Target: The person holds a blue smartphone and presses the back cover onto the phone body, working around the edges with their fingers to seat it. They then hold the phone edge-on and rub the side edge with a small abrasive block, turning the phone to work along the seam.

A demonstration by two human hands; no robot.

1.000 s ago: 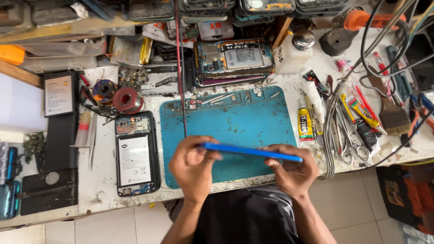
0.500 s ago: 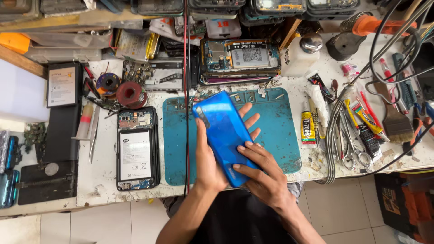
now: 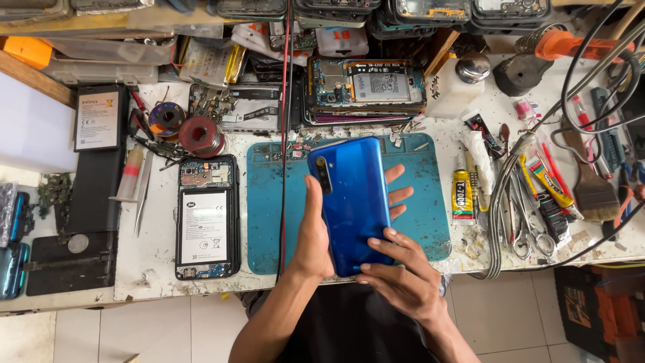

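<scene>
Holding the blue phone (image 3: 353,202) back side up over the teal mat (image 3: 430,222), now settled flat after being turned over from edge-on a moment ago. Cradling it from beneath with the left hand (image 3: 316,235), fingers wrapping its far edge; pressing on its lower end with the right hand (image 3: 400,275), fingers clasping. Lying just left on the surface (image 3: 154,269), an opened phone (image 3: 207,216) showing its battery

Teal work mat (image 3: 430,222) sits mid-bench. Left of the mat lies an opened phone (image 3: 207,216), battery showing, with tweezers (image 3: 142,193) further left. Above the mat, another opened phone (image 3: 366,89). Right of the mat: yellow glue tube (image 3: 461,195), scissors (image 3: 521,222), a brush (image 3: 592,185).
</scene>
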